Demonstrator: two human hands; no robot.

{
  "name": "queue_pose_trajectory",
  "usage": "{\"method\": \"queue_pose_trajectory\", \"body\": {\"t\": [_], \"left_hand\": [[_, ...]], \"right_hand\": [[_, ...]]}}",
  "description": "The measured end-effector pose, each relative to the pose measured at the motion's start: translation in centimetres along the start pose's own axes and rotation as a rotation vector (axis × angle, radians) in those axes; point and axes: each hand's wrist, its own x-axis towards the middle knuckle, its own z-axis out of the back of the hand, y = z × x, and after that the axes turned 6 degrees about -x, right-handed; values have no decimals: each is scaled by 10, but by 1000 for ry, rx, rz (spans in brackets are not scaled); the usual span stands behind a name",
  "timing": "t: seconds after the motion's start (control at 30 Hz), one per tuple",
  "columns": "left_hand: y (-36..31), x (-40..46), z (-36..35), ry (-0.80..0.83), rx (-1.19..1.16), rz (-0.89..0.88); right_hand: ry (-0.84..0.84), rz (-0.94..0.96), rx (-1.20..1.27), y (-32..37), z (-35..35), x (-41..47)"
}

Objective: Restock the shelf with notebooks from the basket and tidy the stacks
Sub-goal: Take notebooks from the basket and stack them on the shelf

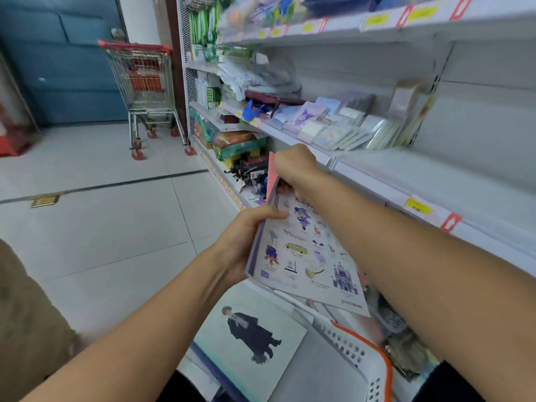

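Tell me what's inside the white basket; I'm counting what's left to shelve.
The white perforated basket with orange rim holds a pale notebook showing a dark-coated figure. Whatever lies beneath it is hidden.

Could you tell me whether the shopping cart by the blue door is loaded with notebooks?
No, the shopping cart holds no notebooks; only its red seat flap shows through the wire.

top shelf goods (261, 13) all motion blur, can't tell what they are. price tags (417, 208) unreadable. right hand (295, 166) fingers hidden behind pink notebook (272, 175). left hand (240, 242) fingers tucked under notebook stack (304, 256). basket (362, 358) cut off by bottom edge, contents mostly covered by notebook with coat figure (249, 335). lower shelf stuff (403, 343) behind right arm, too smeared.
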Motion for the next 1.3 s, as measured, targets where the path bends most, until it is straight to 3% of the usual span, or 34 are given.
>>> {"method": "queue_pose_trajectory", "body": {"t": [0.1, 0.23, 0.27, 0.37, 0.4, 0.5, 0.63, 0.73, 0.87, 1.0, 1.1, 1.17, 1.3], "left_hand": [[-4, 12, 8, -138, 33, -100], [-12, 19, 12, -156, -96, -145], [-14, 22, 13, -149, -116, -159], [-27, 38, -10, -124, -108, -130], [-32, 48, -27, -127, -59, -106], [-50, 85, -90, -126, 209, -50], [-57, 144, -167, -75, 387, -65], [-37, 196, -190, -111, 487, -74], [-10, 274, -182, -184, 630, -80], [-10, 334, -178, -200, 1124, -157], [-9, 375, -167, -131, 1452, -202], [-10, 393, -159, -141, 1583, -251], [-14, 400, -149, -152, 1601, -322]], "right_hand": [[95, -62, 63, 4, 18, 0], [-175, 12, -443, -34, 91, -27], [-114, -68, -397, -48, 108, -41], [286, -237, 331, -73, 139, -85], [265, -211, 490, -78, 148, -91], [-37, -131, 691, -82, 185, -86], [-229, -291, 851, -106, 248, -42], [-343, -380, 861, -129, 271, 3], [-325, -501, 788, -172, 268, 55], [-370, -509, 628, -203, 268, 94], [-266, -429, 677, -215, 272, 102], [-241, -431, 567, -215, 274, 104], [-221, -505, 215, -208, 270, 115]]}}
